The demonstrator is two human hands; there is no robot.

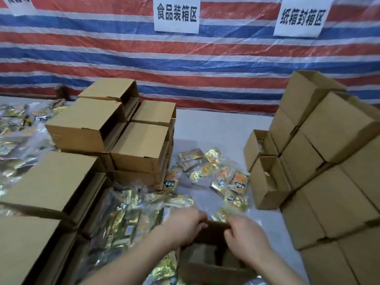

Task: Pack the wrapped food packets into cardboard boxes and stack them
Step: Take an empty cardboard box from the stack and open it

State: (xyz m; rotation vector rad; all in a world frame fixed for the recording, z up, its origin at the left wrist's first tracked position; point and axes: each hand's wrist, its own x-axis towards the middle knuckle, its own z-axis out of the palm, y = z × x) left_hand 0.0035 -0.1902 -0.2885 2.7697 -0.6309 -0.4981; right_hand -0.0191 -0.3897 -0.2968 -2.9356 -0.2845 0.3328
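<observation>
Head view. Both hands are at the far rim of an open box set near the bottom edge of the frame, on the white tabletop. The left hand has its fingers curled over the far wall of the box and grips that edge. The right hand is likewise curled at the same rim; whether it pinches the cardboard or the small packet lying just beyond its fingertips cannot be told, as the fingertips are blurred.

Judged step: a fresh box is being set up or steadied for filling. Its inside looks dark and largely unfilled, though the bottom is not plainly seen.

Location of goods: loose packets lie scattered on the tabletop just beyond the box, between the two box groups. A larger heap of packets sits left of the box, touching the left forearm. More packets lie far left.

Stacks: left boxes stand piled at far left-centre. Right boxes are stacked high at the right; two open boxes stand at the foot of that stack.

Next move, as judged: one hand should release the rim and reach the nearest loose packets, the other steadying the box. The foil wrappers look slippery and likely need a firm pinch.
</observation>
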